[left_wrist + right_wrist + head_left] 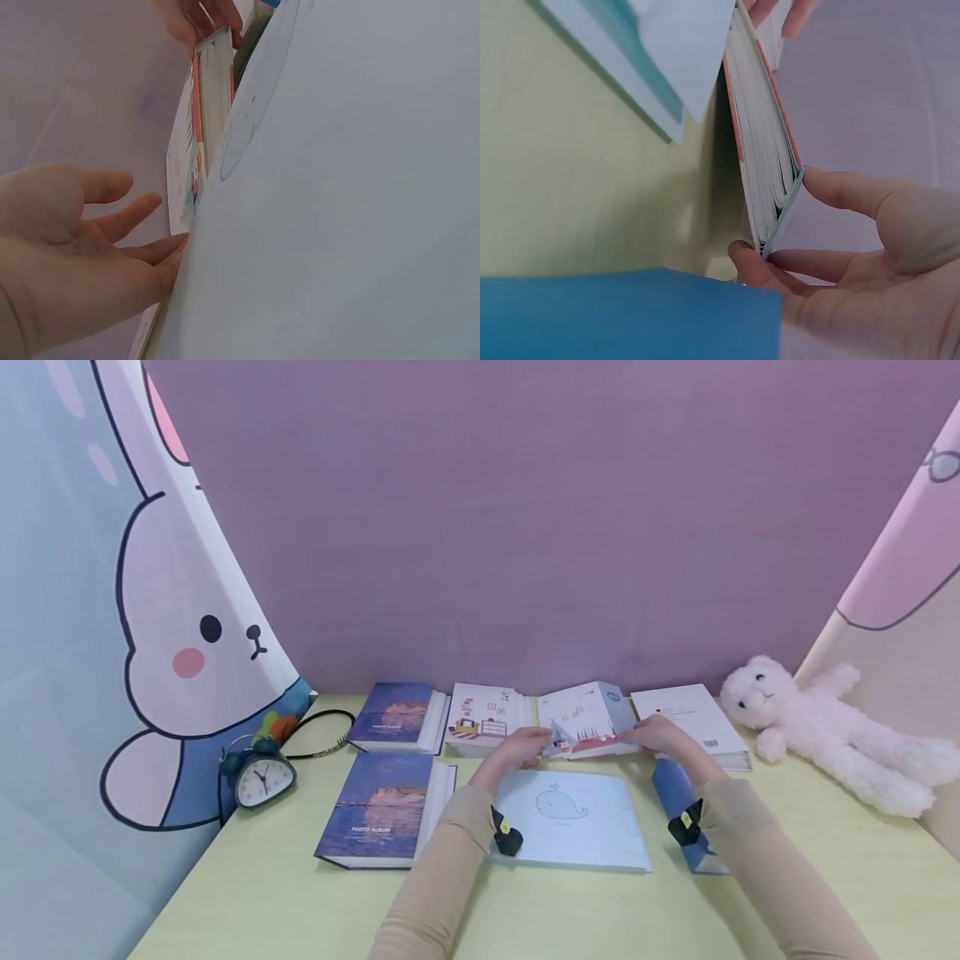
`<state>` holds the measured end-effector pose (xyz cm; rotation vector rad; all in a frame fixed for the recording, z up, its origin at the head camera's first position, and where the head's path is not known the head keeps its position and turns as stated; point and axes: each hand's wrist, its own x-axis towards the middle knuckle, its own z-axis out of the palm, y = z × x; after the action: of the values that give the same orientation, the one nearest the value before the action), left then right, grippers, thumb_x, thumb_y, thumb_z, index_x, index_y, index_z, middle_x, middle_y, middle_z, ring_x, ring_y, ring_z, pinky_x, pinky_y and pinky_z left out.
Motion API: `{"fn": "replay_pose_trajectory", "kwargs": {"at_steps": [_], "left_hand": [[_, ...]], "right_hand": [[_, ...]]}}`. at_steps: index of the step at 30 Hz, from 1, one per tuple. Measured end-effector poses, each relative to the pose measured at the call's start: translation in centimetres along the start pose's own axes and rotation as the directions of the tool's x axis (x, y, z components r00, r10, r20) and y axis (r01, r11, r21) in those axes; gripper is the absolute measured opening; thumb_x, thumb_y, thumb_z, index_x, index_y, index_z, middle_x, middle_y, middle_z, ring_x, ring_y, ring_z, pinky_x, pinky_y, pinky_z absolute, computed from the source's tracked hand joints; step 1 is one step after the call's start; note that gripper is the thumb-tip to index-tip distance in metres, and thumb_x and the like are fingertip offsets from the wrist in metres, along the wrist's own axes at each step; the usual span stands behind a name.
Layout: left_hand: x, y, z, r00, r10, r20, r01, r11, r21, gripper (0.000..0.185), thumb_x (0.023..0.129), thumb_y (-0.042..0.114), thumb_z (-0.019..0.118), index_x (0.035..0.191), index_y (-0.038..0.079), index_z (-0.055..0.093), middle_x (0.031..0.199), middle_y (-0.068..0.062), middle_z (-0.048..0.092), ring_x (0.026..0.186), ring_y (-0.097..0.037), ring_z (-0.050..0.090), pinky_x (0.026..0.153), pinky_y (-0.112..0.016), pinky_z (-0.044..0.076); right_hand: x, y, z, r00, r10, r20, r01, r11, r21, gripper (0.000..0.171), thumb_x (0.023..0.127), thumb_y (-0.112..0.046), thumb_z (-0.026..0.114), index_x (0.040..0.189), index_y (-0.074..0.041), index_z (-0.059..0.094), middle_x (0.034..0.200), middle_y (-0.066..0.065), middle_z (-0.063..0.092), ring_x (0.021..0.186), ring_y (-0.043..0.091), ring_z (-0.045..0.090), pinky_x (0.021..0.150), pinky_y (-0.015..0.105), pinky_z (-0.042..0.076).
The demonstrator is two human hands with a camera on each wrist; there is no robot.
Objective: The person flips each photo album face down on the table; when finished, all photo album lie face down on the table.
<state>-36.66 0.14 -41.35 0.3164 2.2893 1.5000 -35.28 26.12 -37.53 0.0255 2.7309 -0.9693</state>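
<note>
A photo album with a red-and-white printed cover (588, 714) is tilted up off the table at the back, its page edges (754, 112) facing down toward the table side in the right wrist view. My right hand (663, 735) grips its spine end, thumb on one cover and fingers on the other. At the opposite end is my left hand (521, 747), its fingers spread and loosely extended near the lower corner; the thumb stands apart from the cover in the left wrist view. Just in front lies a pale blue album with a whale drawing (570, 835).
Two purple-blue photo albums (393, 714) lie at the left, beside a white illustrated album (487, 718). Another white album (686, 718) is at the back right. A blue album (675, 793) stands by the right forearm. An alarm clock (262, 777), black hoop (330, 752) and plush toy (817, 735) flank them.
</note>
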Motion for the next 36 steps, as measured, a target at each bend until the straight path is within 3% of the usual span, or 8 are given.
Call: {"fn": "replay_pose_trajectory", "kwargs": {"at_steps": [3, 6, 8, 11, 16, 24, 31, 36], "left_hand": [[0.1, 0.1, 0.2, 0.999, 0.018, -0.031, -0.016, 0.999, 0.043, 0.041, 0.099, 0.03, 0.045, 0.135, 0.012, 0.05, 0.138, -0.009, 0.051, 0.117, -0.021, 0.055, 0.096, -0.035, 0.048], [0.1, 0.1, 0.4, 0.998, 0.016, -0.06, -0.013, 0.998, 0.056, 0.039, 0.099, 0.025, 0.046, 0.135, 0.01, 0.05, 0.129, -0.013, 0.056, 0.097, -0.017, 0.058, 0.089, -0.034, 0.05], [0.3, -0.1, 0.5, 0.997, -0.002, -0.079, 0.006, 0.998, 0.059, 0.04, 0.098, 0.023, 0.049, 0.136, 0.01, 0.049, 0.127, -0.012, 0.057, 0.093, -0.015, 0.057, 0.089, -0.034, 0.05], [0.2, -0.4, 0.5, 0.997, -0.013, -0.078, 0.02, 0.995, 0.093, 0.045, 0.096, 0.023, 0.052, 0.138, 0.008, 0.046, 0.13, -0.014, 0.055, 0.098, -0.02, 0.059, 0.093, -0.037, 0.049], [0.0, -0.4, 0.4, 0.998, -0.007, -0.059, 0.013, 0.996, 0.093, 0.048, 0.095, 0.02, 0.054, 0.139, 0.005, 0.043, 0.139, -0.014, 0.049, 0.116, -0.026, 0.055, 0.1, -0.038, 0.045], [0.1, -0.8, 0.2, 0.997, -0.05, -0.056, 0.05, 0.999, 0.006, 0.044, 0.095, 0.018, 0.053, 0.137, 0.008, 0.047, 0.137, -0.01, 0.051, 0.116, -0.023, 0.056, 0.099, -0.036, 0.046], [-0.2, -1.1, 0.3, 0.997, -0.057, -0.049, 0.059, 0.998, 0.035, 0.045, 0.095, 0.022, 0.054, 0.139, 0.015, 0.047, 0.126, -0.005, 0.059, 0.087, -0.014, 0.055, 0.093, -0.036, 0.046], [-0.2, -0.9, 0.1, 0.999, -0.037, -0.036, 0.038, 0.999, 0.012, 0.046, 0.095, 0.021, 0.054, 0.139, 0.014, 0.045, 0.137, -0.007, 0.052, 0.099, -0.017, 0.057, 0.101, -0.04, 0.042]], "right_hand": [[0.3, 0.4, 0.4, 1.0, -0.004, 0.004, 0.004, 1.0, -0.02, 0.046, 0.089, -0.027, 0.059, 0.111, 0.013, 0.056, 0.087, 0.015, 0.054, 0.081, 0.023, 0.051, 0.076, 0.036, 0.046], [0.2, 0.5, 0.8, 0.999, -0.041, -0.006, 0.04, 0.995, -0.088, 0.044, 0.088, -0.026, 0.06, 0.112, 0.011, 0.059, 0.091, 0.018, 0.057, 0.081, 0.022, 0.05, 0.076, 0.035, 0.045], [0.2, 0.3, 1.1, 0.997, -0.077, -0.009, 0.076, 0.989, -0.128, 0.045, 0.088, -0.024, 0.06, 0.115, 0.011, 0.059, 0.099, 0.025, 0.059, 0.085, 0.026, 0.051, 0.079, 0.039, 0.046], [0.1, -0.1, 1.5, 0.99, -0.142, -0.015, 0.137, 0.977, -0.163, 0.052, 0.087, -0.021, 0.06, 0.126, 0.013, 0.05, 0.126, 0.034, 0.05, 0.103, 0.036, 0.053, 0.091, 0.048, 0.045], [0.2, -0.2, 1.9, 0.987, -0.158, -0.021, 0.152, 0.973, -0.175, 0.056, 0.087, -0.018, 0.059, 0.131, 0.013, 0.044, 0.134, 0.035, 0.042, 0.123, 0.047, 0.042, 0.102, 0.053, 0.037], [0.6, 0.3, 2.0, 0.989, -0.144, -0.023, 0.138, 0.976, -0.166, 0.057, 0.091, -0.023, 0.057, 0.135, 0.008, 0.041, 0.138, 0.035, 0.037, 0.126, 0.05, 0.036, 0.104, 0.057, 0.033], [0.2, 0.7, 1.9, 0.989, -0.145, -0.006, 0.143, 0.981, -0.133, 0.058, 0.091, -0.024, 0.058, 0.137, 0.006, 0.04, 0.139, 0.034, 0.036, 0.128, 0.051, 0.033, 0.104, 0.059, 0.032], [1.0, 1.3, 1.5, 0.984, -0.178, -0.003, 0.177, 0.98, -0.085, 0.062, 0.088, -0.031, 0.061, 0.136, 0.004, 0.044, 0.137, 0.031, 0.041, 0.125, 0.049, 0.037, 0.1, 0.056, 0.037]]}}
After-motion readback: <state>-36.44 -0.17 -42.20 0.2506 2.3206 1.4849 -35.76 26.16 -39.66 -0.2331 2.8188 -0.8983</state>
